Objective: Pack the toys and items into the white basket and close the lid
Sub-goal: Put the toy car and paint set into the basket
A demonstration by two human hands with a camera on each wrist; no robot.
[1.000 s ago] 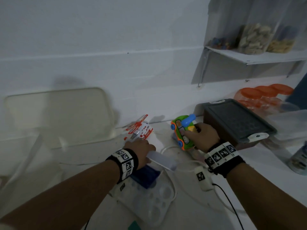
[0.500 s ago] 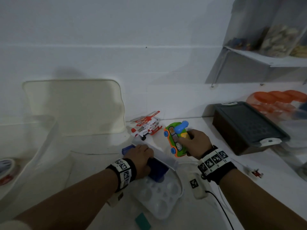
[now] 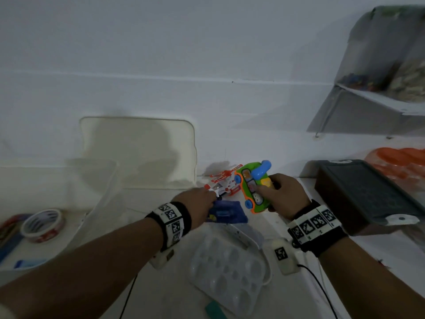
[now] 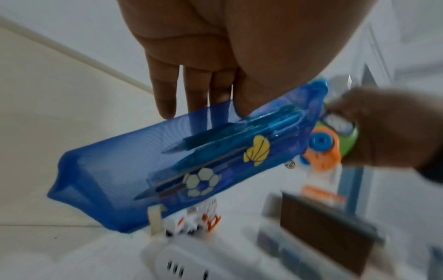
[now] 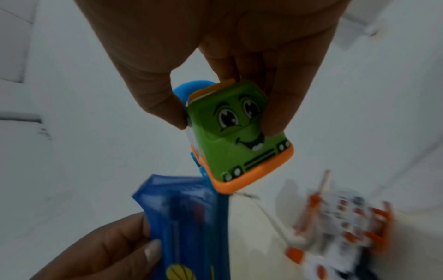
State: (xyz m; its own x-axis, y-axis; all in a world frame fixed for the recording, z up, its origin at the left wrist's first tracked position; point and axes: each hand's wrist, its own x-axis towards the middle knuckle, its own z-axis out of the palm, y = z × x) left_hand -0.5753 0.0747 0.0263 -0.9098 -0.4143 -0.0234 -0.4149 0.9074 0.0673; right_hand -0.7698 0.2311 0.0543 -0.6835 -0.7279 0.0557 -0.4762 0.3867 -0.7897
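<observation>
My left hand [image 3: 199,209] pinches a see-through blue pencil case [image 3: 226,212] with pens inside, thumb on one side and fingers [image 4: 165,94] behind it [image 4: 182,170]. My right hand [image 3: 281,196] grips a green and orange toy car [image 3: 251,187] with a blue handle, its smiling front [image 5: 235,136] facing the wrist camera. Both items are held above the table, side by side. A red and white toy helicopter [image 3: 224,184] stands on the table just behind them. The white basket [image 3: 99,203] is open at the left, and its lid [image 3: 138,153] leans against the wall.
A tape roll [image 3: 42,223] lies inside the basket. A white palette tray [image 3: 227,270] and a teal piece [image 3: 215,310] lie below my hands. A dark lidded box [image 3: 363,194], orange-lidded jars [image 3: 400,157] and a wall shelf [image 3: 379,100] are on the right.
Both hands have lifted their items off the table and shifted left. The view has turned left, so the basket and the tape roll show.
</observation>
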